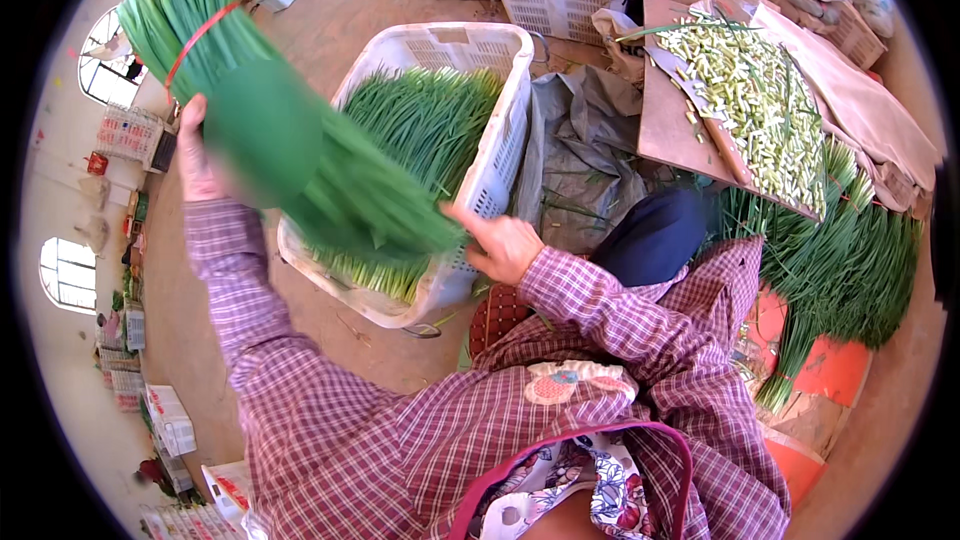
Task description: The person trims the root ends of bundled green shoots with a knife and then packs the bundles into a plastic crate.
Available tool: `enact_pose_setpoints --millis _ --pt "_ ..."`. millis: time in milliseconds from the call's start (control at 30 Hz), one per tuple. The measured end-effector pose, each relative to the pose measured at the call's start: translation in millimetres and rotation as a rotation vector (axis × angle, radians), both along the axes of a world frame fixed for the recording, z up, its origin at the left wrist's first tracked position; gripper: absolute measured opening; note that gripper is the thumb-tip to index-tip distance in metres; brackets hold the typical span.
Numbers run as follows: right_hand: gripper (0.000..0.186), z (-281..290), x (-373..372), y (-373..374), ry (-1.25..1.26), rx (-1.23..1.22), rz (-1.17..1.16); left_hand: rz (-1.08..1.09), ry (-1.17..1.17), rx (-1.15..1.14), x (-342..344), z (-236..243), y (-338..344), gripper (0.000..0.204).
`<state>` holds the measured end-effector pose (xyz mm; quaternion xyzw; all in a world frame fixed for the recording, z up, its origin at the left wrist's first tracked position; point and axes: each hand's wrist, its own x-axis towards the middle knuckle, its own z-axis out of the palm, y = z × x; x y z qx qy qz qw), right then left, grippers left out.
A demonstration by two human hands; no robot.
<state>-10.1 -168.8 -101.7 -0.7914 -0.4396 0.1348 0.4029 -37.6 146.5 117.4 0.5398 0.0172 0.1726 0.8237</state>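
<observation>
A large bunch of garlic chives slants across the upper left, bound near its pale end by a red band. My left hand is closed around its side and holds it up above a white plastic crate; part of the bunch is blurred. My right hand is at the leaf tips, its index finger stretched out and thumb apart, touching or almost touching them. More garlic chives lie packed in the crate under the held bunch.
To the right, a board bears cut pale stem pieces and a knife with a wooden handle. Beside it lies a heap of garlic chives. A grey sheet covers floor by the crate; stacked crates stand behind.
</observation>
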Motion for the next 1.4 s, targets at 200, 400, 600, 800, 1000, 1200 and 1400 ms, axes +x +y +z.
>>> enact_pose_setpoints --millis 200,400,600,800,1000,1200,1400 --pt "0.035 -45 9 -59 0.097 -0.035 0.01 0.093 0.375 0.595 18 -36 48 0.063" --pt "0.028 -11 29 -102 0.123 0.056 -0.2 -0.138 0.46 0.453 106 -185 -13 0.07" --pt "0.03 1 34 -155 0.2 0.027 -0.481 -0.325 0.619 0.355 204 -273 -48 0.073" --pt "0.031 4 38 -179 0.282 -0.02 -0.696 -0.273 0.672 0.514 235 -340 -43 0.076" --pt "0.03 -9 42 -190 0.353 -0.032 -0.819 -0.316 0.71 0.483 254 -342 -68 0.066" --pt "0.029 -17 47 -190 0.068 -0.087 -0.78 -0.328 0.681 0.413 259 -401 -30 0.058" --pt "0.029 -10 10 -214 0.012 -0.134 -0.945 -0.193 0.572 1.154 278 -407 12 0.075"
